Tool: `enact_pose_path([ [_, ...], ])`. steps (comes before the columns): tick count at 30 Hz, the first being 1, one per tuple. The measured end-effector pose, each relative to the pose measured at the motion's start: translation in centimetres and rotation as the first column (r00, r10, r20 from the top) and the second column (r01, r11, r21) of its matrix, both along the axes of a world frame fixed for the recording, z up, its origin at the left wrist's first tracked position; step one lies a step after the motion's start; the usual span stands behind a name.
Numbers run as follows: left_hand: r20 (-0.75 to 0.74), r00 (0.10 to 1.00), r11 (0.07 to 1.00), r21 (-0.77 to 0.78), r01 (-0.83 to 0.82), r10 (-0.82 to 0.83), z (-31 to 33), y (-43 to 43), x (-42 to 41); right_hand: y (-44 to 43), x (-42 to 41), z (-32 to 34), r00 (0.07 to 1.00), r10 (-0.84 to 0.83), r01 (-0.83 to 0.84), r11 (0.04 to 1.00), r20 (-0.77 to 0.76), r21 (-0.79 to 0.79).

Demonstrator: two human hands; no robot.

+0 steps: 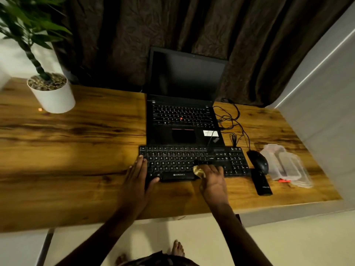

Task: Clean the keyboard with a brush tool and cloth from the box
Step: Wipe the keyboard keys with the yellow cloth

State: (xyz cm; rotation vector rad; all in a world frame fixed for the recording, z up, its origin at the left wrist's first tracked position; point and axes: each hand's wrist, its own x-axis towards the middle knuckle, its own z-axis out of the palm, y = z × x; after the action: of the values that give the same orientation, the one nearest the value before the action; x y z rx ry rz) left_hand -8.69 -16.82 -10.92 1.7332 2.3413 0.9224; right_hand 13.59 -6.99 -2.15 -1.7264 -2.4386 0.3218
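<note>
A black keyboard (194, 160) lies on the wooden desk in front of an open laptop. My left hand (137, 179) rests flat on the keyboard's left end, fingers straight, thumb along its front edge. My right hand (211, 178) grips a small brush tool with a pale yellowish handle (198, 170); its dark head (201, 162) sits on the keys right of the letter block. A clear plastic box (286, 166) with its lid lies at the right end of the desk. I see no cloth.
The black laptop (182, 116) stands open behind the keyboard. A black mouse (259, 162) and a black remote-like bar (262, 184) lie right of the keyboard, with tangled cables (230, 120) behind. A white plant pot (52, 93) stands far left. Dark curtain behind.
</note>
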Motion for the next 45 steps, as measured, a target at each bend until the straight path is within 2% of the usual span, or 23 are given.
enact_pose_path([
  [3, 0.014, 1.000, 1.000, -0.010, 0.003, -0.003, -0.1, 0.1, 0.0, 0.7, 0.8, -0.1, 0.990, -0.139, 0.138, 0.990, 0.006, 0.033],
  [7, 0.032, 0.999, 1.000, -0.030, 0.004, -0.003, 0.1, 0.2, 0.0, -0.3, -1.2, -1.0, 0.989, -0.142, 0.141, 0.990, 0.048, 0.009],
  [9, 0.039, 0.999, 0.999, -0.035, 0.008, -0.007, 0.1, 0.2, -0.1, -1.0, -2.6, -1.6, 0.994, -0.100, 0.100, 0.995, 0.048, 0.003],
  [12, 0.034, 0.999, 0.999, -0.035, 0.006, -0.005, 0.1, 0.3, -0.1, -1.9, -4.5, -2.0, 0.999, -0.019, 0.019, 1.000, -0.030, -0.005],
  [16, 0.012, 1.000, 0.997, -0.070, 0.012, -0.011, -0.3, 0.3, -0.4, -3.5, -6.9, -3.2, 0.958, 0.275, -0.248, 0.936, -0.081, 0.248],
  [18, 0.020, 1.000, 0.995, -0.094, 0.021, -0.019, -0.4, 0.5, -0.5, -4.0, -7.7, -3.3, 0.934, 0.356, -0.338, 0.911, -0.037, 0.235],
  [20, 0.023, 0.999, 0.993, -0.114, 0.033, -0.030, -0.4, 0.7, -0.7, -3.2, -7.9, -3.7, 0.942, 0.331, -0.322, 0.938, -0.053, 0.130],
  [22, 0.019, 0.999, 0.994, -0.106, 0.039, -0.037, -0.4, 0.8, -0.9, -2.5, -7.1, -3.4, 0.951, 0.233, -0.250, 0.966, -0.203, -0.062],
  [23, 0.019, 0.999, 0.996, -0.080, 0.043, -0.042, -0.4, 0.8, -0.9, -2.2, -6.4, -3.1, 0.930, 0.176, -0.218, 0.971, -0.323, -0.099],
  [26, 0.116, 0.988, 0.994, 0.061, 0.090, -0.097, 0.6, 0.2, -0.6, -1.8, -4.6, -1.7, 0.771, 0.068, -0.200, 0.970, -0.633, -0.140],
  [28, 0.311, 0.936, 0.984, 0.112, 0.137, -0.165, 2.3, -0.2, 0.1, -1.5, -3.9, -0.9, 0.702, 0.033, -0.236, 0.953, -0.711, -0.188],
  [30, 0.521, 0.821, 0.973, 0.109, 0.205, -0.232, 4.3, -0.3, 1.1, -1.1, -3.3, -1.0, 0.632, 0.007, -0.284, 0.932, -0.775, -0.223],
  [32, 0.629, 0.733, 0.965, 0.125, 0.233, -0.258, 5.7, 0.1, 2.0, -0.8, -2.9, -1.2, 0.566, -0.032, -0.317, 0.914, -0.824, -0.253],
  [36, 0.702, 0.686, 0.981, 0.100, 0.169, -0.190, 7.3, 1.7, 3.3, 0.2, -2.1, -1.0, 0.511, -0.070, -0.331, 0.904, -0.856, -0.272],
  [39, 0.766, 0.610, 0.975, 0.103, 0.199, -0.205, 7.6, 3.1, 4.4, 1.1, -1.0, -0.7, 0.462, -0.142, -0.345, 0.880, -0.875, -0.325],
  [45, 0.820, 0.539, 0.979, 0.131, 0.155, -0.195, 8.3, 6.9, 7.4, 3.6, 1.9, 0.3, 0.545, -0.042, -0.287, 0.929, -0.837, -0.234],
])
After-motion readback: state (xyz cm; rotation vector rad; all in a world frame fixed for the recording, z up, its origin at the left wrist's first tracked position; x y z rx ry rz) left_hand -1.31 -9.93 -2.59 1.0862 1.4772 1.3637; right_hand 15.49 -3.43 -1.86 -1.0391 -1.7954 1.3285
